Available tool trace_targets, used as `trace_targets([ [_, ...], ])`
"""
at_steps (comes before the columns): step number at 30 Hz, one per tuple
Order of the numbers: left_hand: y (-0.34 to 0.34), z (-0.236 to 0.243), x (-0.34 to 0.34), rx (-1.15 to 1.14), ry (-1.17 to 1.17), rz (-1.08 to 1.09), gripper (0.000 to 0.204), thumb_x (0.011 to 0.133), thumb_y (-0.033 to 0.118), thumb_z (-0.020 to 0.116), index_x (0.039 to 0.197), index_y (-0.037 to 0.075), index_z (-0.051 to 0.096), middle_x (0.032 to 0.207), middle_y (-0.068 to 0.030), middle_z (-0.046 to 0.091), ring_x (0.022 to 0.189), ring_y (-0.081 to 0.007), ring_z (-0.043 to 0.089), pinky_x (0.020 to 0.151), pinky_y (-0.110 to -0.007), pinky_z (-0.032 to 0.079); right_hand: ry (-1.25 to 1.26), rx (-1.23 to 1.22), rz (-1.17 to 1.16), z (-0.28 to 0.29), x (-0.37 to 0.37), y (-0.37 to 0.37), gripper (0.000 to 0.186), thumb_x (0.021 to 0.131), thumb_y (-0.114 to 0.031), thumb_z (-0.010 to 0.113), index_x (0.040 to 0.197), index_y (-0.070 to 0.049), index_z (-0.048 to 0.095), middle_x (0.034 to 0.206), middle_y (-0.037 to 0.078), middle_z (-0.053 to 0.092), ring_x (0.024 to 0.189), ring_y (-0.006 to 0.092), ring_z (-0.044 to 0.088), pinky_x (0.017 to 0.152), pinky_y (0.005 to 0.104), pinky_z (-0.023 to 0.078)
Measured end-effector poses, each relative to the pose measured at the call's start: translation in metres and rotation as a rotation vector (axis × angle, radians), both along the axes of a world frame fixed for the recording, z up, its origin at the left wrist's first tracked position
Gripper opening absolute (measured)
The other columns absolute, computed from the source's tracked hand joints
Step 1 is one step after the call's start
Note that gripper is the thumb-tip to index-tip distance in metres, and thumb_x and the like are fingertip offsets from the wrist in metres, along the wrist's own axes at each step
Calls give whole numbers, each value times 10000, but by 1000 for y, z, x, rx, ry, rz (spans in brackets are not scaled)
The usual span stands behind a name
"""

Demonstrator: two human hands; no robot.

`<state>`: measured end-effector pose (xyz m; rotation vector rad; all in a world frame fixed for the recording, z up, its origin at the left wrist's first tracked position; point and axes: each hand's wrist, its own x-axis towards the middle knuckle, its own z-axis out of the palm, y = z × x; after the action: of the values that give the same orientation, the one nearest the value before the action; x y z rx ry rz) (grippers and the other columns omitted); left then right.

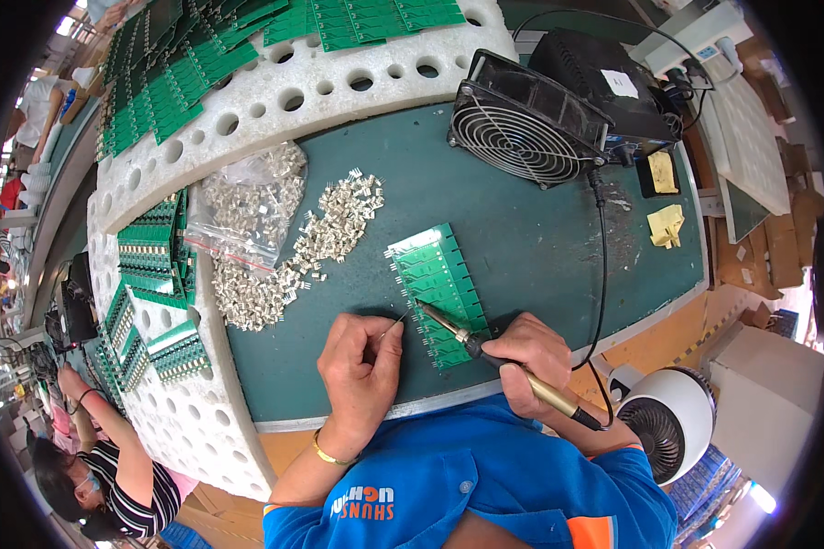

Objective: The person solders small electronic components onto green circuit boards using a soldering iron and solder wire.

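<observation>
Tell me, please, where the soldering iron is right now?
In the head view the soldering iron is in the right hand, tip on the green circuit board, right of the left hand.

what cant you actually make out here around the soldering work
- Head view: the solder wire in the left hand is too thin to follow to its end.
- Head view: the contact between the soldering iron tip and the green circuit board is too small to judge.
- Head view: the right hand covers the iron's grip.
- Head view: single parts in the heap of small metal parts blur together.
</observation>
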<state>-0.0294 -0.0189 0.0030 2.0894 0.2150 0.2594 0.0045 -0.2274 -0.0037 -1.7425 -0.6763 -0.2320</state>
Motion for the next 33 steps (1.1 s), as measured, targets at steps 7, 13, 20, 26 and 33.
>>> trace_targets([
  [7,0,1,0,-14,11,-5,102,835,-20,733,827,6,634,749,-34,546,615,-99,484,547,-238,389,-27,-2,-5,-2,-5,0,204,917,-194,642,954,7,641,732,117,653,544,232,567,529,355,426],
  [13,-1,1,0,-11,16,-6,104,837,-20,734,832,8,634,757,-29,547,620,-92,486,551,-234,399,-39,-41,18,-1,-8,-1,292,970,-266,582,1016,21,613,715,119,604,533,242,547,524,363,451],
  [20,-1,0,1,-19,11,-16,106,835,-22,735,838,10,634,757,-33,546,617,-99,489,547,-239,401,-38,-39,21,-2,-9,-2,268,920,-254,665,983,6,646,715,107,650,544,238,587,533,343,452],
  [26,-2,-1,2,30,-9,-24,104,832,-27,734,840,11,637,752,-41,543,614,-107,492,544,-242,402,-78,-87,50,-2,-10,-3,279,910,-252,671,1008,8,649,712,101,637,569,245,594,541,354,459],
  [33,-2,-1,2,33,-12,-24,100,835,-20,735,840,8,639,752,-41,543,612,-106,491,540,-242,400,-68,-91,59,-1,-10,-3,280,912,-249,670,1022,7,642,724,102,637,584,248,598,554,356,463],
])
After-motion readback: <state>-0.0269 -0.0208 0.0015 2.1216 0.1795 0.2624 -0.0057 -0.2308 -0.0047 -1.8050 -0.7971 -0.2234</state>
